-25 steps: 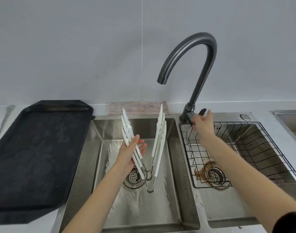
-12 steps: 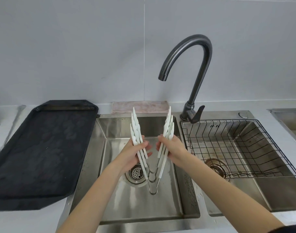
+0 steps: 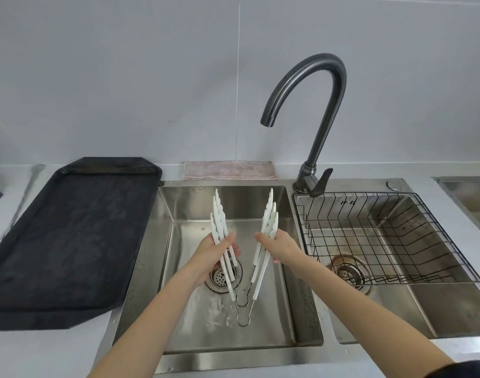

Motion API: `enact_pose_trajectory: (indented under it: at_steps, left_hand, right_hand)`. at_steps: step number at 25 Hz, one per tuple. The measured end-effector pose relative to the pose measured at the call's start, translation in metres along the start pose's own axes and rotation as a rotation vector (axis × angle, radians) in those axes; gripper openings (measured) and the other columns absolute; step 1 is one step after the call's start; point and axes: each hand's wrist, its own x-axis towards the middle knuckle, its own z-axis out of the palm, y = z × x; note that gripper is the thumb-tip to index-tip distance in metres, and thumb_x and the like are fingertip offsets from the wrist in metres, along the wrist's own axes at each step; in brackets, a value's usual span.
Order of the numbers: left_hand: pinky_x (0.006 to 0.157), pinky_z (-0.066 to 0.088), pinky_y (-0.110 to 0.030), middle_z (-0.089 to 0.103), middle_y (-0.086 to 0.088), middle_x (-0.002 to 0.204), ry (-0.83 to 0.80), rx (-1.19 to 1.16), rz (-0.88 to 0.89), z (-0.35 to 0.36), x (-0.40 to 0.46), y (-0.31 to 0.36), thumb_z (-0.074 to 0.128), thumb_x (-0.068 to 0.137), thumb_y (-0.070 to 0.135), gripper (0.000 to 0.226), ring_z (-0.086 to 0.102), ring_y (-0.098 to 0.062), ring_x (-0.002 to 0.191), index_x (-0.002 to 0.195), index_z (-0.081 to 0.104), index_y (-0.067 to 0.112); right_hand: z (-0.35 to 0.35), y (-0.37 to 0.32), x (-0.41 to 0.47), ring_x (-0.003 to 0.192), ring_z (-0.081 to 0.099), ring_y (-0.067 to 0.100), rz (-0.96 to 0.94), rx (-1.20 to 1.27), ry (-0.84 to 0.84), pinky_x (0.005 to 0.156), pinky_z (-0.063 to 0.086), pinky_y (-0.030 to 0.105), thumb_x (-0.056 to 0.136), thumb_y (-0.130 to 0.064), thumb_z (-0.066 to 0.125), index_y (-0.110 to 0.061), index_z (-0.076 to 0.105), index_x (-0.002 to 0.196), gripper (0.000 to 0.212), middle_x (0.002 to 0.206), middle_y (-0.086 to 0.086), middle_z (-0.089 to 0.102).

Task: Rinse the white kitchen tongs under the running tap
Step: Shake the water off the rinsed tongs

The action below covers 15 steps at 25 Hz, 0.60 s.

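Holding the white tongs (image 3: 244,241) over the L sink basin (image 3: 285,309), both hands wrapped on them: left hand (image 3: 215,255) clamped round the L bundle of arms, right hand (image 3: 281,248) clamped round the R bundle. Looks like several pairs nested, count unclear. They make a V: hinge loops low at 6 o'clock near the person, scalloped tips fanned up toward 11 and 1 o'clock. Long axis runs roughly 6 to 12, tilted up and away. Key relation: tap spout (image 3: 267,122) hangs well above and just R of the V, at abt 12–1 o'clock from the hands; R tips sit closest beneath it, so right hand is the nearer one. No water stream visible from the spout, so rinse prob not under way; lever (image 3: 319,182) at the tap base lies at 1–2 o'clock from the right hand. Judgement: tongs need to go up and slightly R to meet the outlet line, or water must start first. Materials: tongs matte white plastic w/ serrated edges on thin wire spring loops, likely slippery when wet. Basin brushed steel, wet sheen, round perforated drain (image 3: 219,278) under the left hand. Tap dark gunmetal gooseneck. R basin carries a black wire rack (image 3: 397,241). At 9 o'clock, a black tray (image 3: 69,241) on the pale bench (image 3: 42,358); pinkish cloth (image 3: 228,170) folded at 12 behind the sink.
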Motion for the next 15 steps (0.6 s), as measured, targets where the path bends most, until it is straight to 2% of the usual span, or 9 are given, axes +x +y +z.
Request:
enact_pose_trajectory:
  at_steps: [2,5,9,13,15]
  left_hand:
    - [0.062,0.056,-0.025,0.063,-0.005,0.089,0.014,0.01,0.013,0.0,-0.002,0.001,0.053,0.091,0.032,0.02,0.067,-0.013,0.077,0.099,0.053,0.014]
    - [0.073,0.055,-0.033,0.064,-0.003,0.087,0.009,-0.068,0.003,-0.008,-0.004,0.006,0.058,0.089,0.029,0.021,0.066,-0.016,0.077,0.102,0.054,0.012]
    - [0.082,0.054,-0.039,0.063,-0.003,0.089,0.005,-0.085,0.036,-0.032,-0.004,0.018,0.06,0.088,0.018,0.027,0.066,-0.019,0.083,0.111,0.049,0.011]
    - [0.075,0.057,-0.033,0.063,-0.004,0.096,0.054,-0.129,0.056,-0.066,-0.002,0.026,0.058,0.089,0.016,0.028,0.067,-0.016,0.084,0.114,0.047,0.012]
    - [0.07,0.058,-0.029,0.064,-0.004,0.097,0.079,-0.122,0.054,-0.087,0.001,0.03,0.058,0.089,0.017,0.026,0.068,-0.015,0.084,0.113,0.049,0.013]
  right_hand:
    - [0.003,-0.003,0.001,0.062,0.045,0.012,0.056,0.068,-0.005,0.058,0.041,0.022,0.092,-0.036,0.047,-0.014,0.051,0.097,0.022,0.068,-0.002,0.046]
    - [0.008,-0.008,0.005,0.054,0.047,0.015,0.113,0.22,-0.031,0.053,0.041,0.023,0.092,-0.032,0.048,-0.011,0.051,0.095,0.022,0.065,0.002,0.052]
    - [0.019,-0.024,0.011,0.055,0.051,0.016,0.081,0.257,-0.07,0.054,0.044,0.022,0.092,-0.03,0.052,-0.011,0.052,0.085,0.021,0.064,0.004,0.055]
    - [0.043,-0.051,0.023,0.056,0.051,0.016,0.03,0.259,-0.107,0.056,0.044,0.023,0.091,-0.035,0.054,-0.014,0.053,0.083,0.023,0.064,0.003,0.055]
    - [0.06,-0.064,0.033,0.065,0.052,0.02,0.01,0.259,-0.133,0.056,0.044,0.023,0.09,-0.035,0.055,-0.014,0.054,0.084,0.022,0.073,0.007,0.053]
